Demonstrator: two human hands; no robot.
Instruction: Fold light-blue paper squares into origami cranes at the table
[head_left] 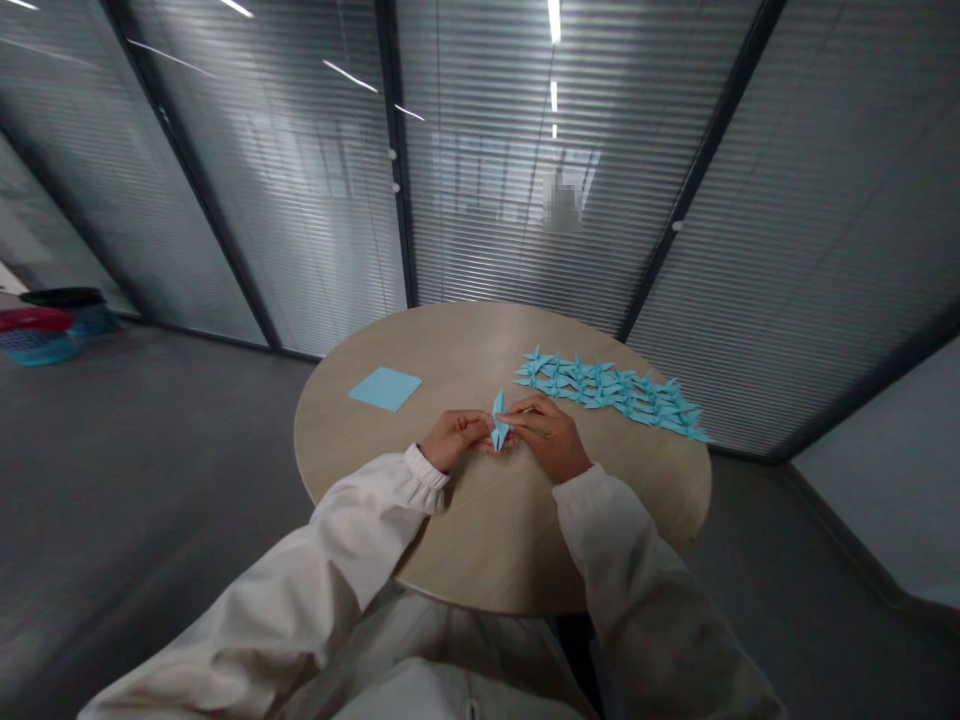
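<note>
A partly folded light-blue origami paper [499, 428], narrow and pointed at its top and bottom, is held above the round table. My left hand [459, 437] pinches it from the left side, fingers closed. From the right, my right hand [549, 432] grips it between thumb and fingertips. Some of the fingers behind the paper are hidden. Right of my hands, several finished blue paper cranes [611, 388] sit in close rows. A flat blue sheet stack or single sheet [385, 388] lies to the left; its thickness I cannot tell.
The round wooden table [480, 325] has its edge close to my body. Behind it stands a glass partition with blinds [510, 250]. On the floor at far left are a blue basket [41, 345] with something red on top and a dark-rimmed bin [90, 312].
</note>
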